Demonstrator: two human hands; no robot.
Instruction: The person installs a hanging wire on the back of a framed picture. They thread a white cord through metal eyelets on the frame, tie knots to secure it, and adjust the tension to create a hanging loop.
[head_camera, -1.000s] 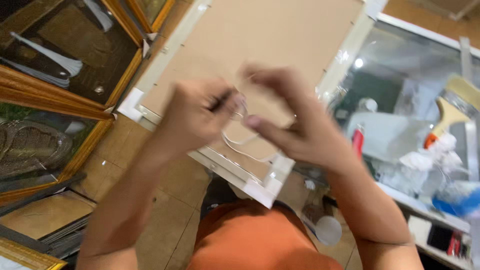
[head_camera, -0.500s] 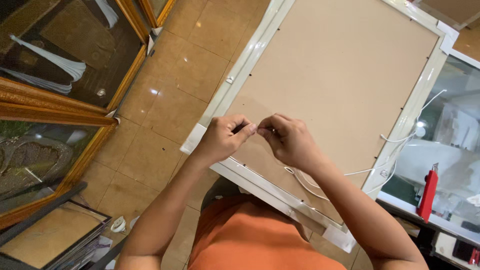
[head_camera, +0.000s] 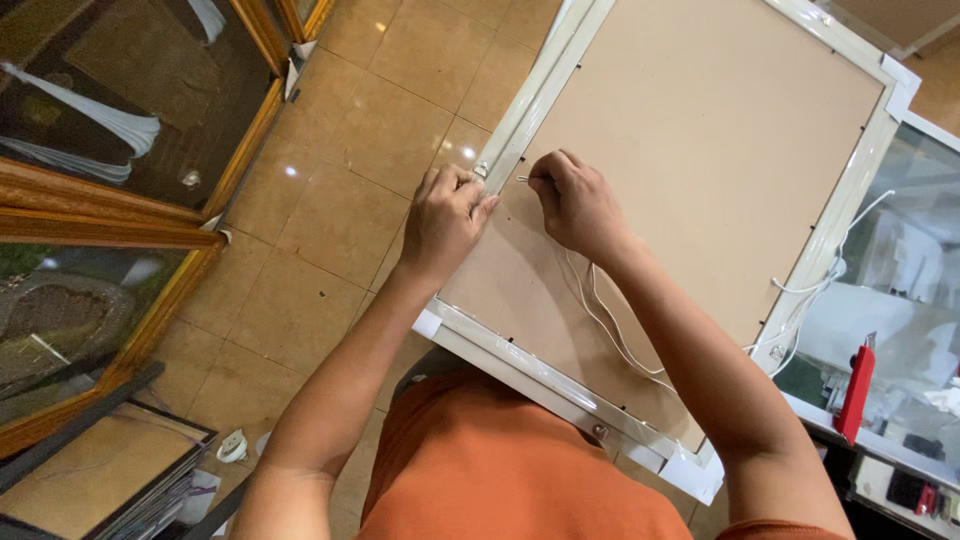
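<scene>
Tan floor tiles (head_camera: 340, 190) lie below us, gilt frames (head_camera: 120, 250) leaning at left; our left hand (head_camera: 445, 215) pinches a small metal hanger (head_camera: 481, 170) on the white picture frame (head_camera: 530, 110); our right hand (head_camera: 575, 205) grips white cord (head_camera: 610, 320) trailing over its brown backing board (head_camera: 700, 150)

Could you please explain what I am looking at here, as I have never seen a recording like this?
The camera sits on a person's head and looks down at their own two bare hands. A white picture frame lies face down, its brown backing board up. The left hand pinches a small metal fitting on the frame's edge. The right hand holds the end of a white cord that runs across the board to the opposite edge. Gold frames lie on the tiled floor.
</scene>
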